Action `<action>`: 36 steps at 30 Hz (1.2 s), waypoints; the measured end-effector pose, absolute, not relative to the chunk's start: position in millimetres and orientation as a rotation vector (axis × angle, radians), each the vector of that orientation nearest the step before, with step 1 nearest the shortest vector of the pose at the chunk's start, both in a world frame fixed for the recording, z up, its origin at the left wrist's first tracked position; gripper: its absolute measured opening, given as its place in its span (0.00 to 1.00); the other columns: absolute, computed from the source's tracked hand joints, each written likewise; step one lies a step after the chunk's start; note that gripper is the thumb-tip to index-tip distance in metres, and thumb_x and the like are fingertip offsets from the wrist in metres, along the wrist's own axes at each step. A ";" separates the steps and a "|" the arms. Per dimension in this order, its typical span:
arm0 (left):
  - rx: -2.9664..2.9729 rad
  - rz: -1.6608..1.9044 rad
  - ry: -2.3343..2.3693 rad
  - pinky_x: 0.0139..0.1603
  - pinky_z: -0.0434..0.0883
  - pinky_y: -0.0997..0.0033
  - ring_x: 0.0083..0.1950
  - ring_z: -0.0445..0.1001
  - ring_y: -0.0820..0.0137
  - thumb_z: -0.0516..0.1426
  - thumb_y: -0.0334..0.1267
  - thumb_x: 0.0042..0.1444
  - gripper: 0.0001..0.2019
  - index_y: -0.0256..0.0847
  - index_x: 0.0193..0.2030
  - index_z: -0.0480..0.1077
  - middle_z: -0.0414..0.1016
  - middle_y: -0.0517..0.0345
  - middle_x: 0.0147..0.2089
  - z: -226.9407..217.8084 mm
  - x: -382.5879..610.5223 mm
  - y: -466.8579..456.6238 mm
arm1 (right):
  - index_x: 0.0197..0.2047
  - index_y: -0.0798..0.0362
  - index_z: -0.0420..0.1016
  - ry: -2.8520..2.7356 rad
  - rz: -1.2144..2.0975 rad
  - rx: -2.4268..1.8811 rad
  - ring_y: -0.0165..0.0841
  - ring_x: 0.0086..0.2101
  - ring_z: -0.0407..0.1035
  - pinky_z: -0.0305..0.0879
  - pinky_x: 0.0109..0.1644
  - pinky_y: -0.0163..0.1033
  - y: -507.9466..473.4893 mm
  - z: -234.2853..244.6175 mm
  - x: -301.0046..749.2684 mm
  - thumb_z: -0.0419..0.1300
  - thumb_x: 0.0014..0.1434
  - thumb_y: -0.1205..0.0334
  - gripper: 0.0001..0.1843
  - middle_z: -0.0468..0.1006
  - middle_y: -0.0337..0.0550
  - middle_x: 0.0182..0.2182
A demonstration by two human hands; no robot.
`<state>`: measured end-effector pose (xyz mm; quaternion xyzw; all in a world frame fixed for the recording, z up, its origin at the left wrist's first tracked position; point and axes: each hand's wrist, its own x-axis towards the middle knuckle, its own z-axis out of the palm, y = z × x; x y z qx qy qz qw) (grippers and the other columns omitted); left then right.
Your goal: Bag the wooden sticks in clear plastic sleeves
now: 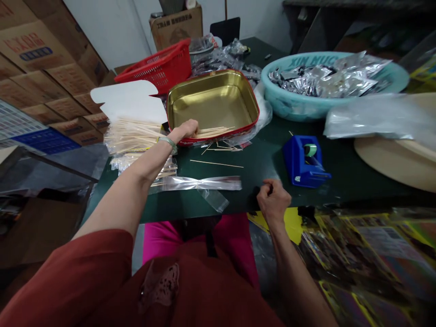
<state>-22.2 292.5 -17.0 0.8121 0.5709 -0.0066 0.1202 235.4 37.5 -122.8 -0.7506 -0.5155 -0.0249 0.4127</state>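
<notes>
1. sticks [218, 131] are lying inside the tin [214, 97], against its near wall, their long axis running roughly left to right across the person's front.
2. the left hand [189, 129] is sitting at the left ends of these sticks, so it is plainly the nearer one; the right hand [274, 197] is resting well apart from them, closer to the person and to the right of the tin.
3. the left arm is slanting forward and to the right, past the stick pile [131, 136], with a bangle [168, 143] circling the wrist; the back of the hand is facing up.
4. the left fingers are pointing down into the tin, mostly hidden, so i cannot tell whether they are gripping sticks or only touching them.
5. the right hand is curling into a loose fist by the near edge of the table [262, 156], nothing showing in it; the tape dispenser [301, 161] is standing just beyond it, to the right.
6. a loose stick [216, 163] is lying between tin and bags [204, 183], also running left to right; the two hands are resting apart.
</notes>
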 end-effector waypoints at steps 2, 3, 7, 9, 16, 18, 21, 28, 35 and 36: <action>2.363 0.036 1.618 0.28 0.62 0.76 0.27 0.66 0.73 0.56 0.26 0.37 0.04 0.35 0.18 0.70 0.66 0.63 0.18 -16.6 -26.7 293.8 | 0.32 0.54 0.73 -1.297 -0.067 -1.876 0.35 0.23 0.66 0.58 0.31 0.38 37.5 -123.9 235.6 0.47 0.52 0.64 0.13 0.76 0.46 0.24; 2.357 0.076 1.590 0.25 0.60 0.77 0.25 0.64 0.75 0.56 0.26 0.37 0.04 0.35 0.18 0.70 0.64 0.65 0.16 -16.0 -28.8 293.9 | 0.32 0.54 0.73 -1.296 -0.073 -1.872 0.35 0.24 0.67 0.59 0.31 0.38 37.6 -124.3 235.7 0.47 0.53 0.64 0.13 0.76 0.47 0.24; 2.317 0.295 1.515 0.22 0.56 0.79 0.20 0.58 0.79 0.56 0.26 0.40 0.04 0.35 0.18 0.67 0.60 0.68 0.14 -12.3 -34.6 292.8 | 0.32 0.54 0.74 -1.293 -0.081 -1.876 0.36 0.24 0.67 0.60 0.32 0.39 37.9 -124.3 235.5 0.47 0.53 0.64 0.13 0.76 0.47 0.24; 2.274 0.424 1.505 0.21 0.58 0.79 0.19 0.60 0.79 0.55 0.25 0.43 0.06 0.36 0.19 0.65 0.61 0.67 0.14 -8.1 -35.7 291.6 | 0.32 0.54 0.74 -1.285 -0.079 -1.869 0.36 0.24 0.68 0.60 0.32 0.39 38.0 -123.2 234.9 0.47 0.53 0.64 0.14 0.76 0.47 0.24; 1.897 1.226 1.062 0.27 0.71 0.77 0.23 0.72 0.77 0.60 0.30 0.50 0.06 0.34 0.29 0.66 0.71 0.61 0.22 20.9 -31.1 250.0 | 0.28 0.53 0.72 -1.284 0.005 -1.811 0.37 0.26 0.68 0.59 0.32 0.39 38.3 -125.4 239.6 0.51 0.57 0.51 0.16 0.76 0.48 0.24; 1.845 1.274 0.902 0.26 0.71 0.78 0.25 0.74 0.75 0.63 0.35 0.48 0.08 0.33 0.31 0.69 0.74 0.59 0.24 19.9 -26.9 222.4 | 0.28 0.52 0.73 -1.287 0.025 -1.814 0.36 0.25 0.67 0.58 0.31 0.39 39.0 -124.0 242.0 0.50 0.58 0.52 0.16 0.76 0.48 0.24; 1.852 1.121 0.856 0.25 0.70 0.79 0.25 0.74 0.76 0.65 0.41 0.48 0.12 0.34 0.31 0.72 0.75 0.58 0.25 0.7 -20.3 180.9 | 0.33 0.53 0.75 -1.366 0.124 -1.671 0.35 0.26 0.67 0.61 0.32 0.40 41.8 -109.2 236.5 0.49 0.58 0.54 0.16 0.77 0.47 0.26; 1.994 0.800 0.867 0.23 0.63 0.80 0.21 0.66 0.78 0.60 0.36 0.51 0.08 0.34 0.26 0.73 0.72 0.61 0.21 -51.4 -7.6 143.5 | 0.40 0.55 0.76 -1.576 0.533 -1.200 0.29 0.25 0.64 0.64 0.32 0.37 73.7 -39.7 181.0 0.59 0.53 0.55 0.15 0.73 0.38 0.25; 2.440 0.778 0.884 0.31 0.64 0.76 0.29 0.69 0.74 0.54 0.31 0.56 0.08 0.36 0.29 0.73 0.73 0.58 0.26 -52.9 3.1 138.1 | 0.30 0.53 0.71 -1.565 0.530 -1.169 0.28 0.22 0.61 0.60 0.29 0.35 87.5 -13.7 160.7 0.55 0.56 0.58 0.09 0.67 0.34 0.20; 2.481 0.789 0.897 0.32 0.65 0.76 0.30 0.69 0.74 0.53 0.30 0.57 0.09 0.36 0.30 0.73 0.74 0.57 0.27 -54.5 4.9 137.4 | 0.29 0.53 0.71 -1.553 0.481 -1.196 0.28 0.23 0.62 0.60 0.29 0.35 86.1 -13.6 160.2 0.53 0.58 0.58 0.10 0.68 0.35 0.20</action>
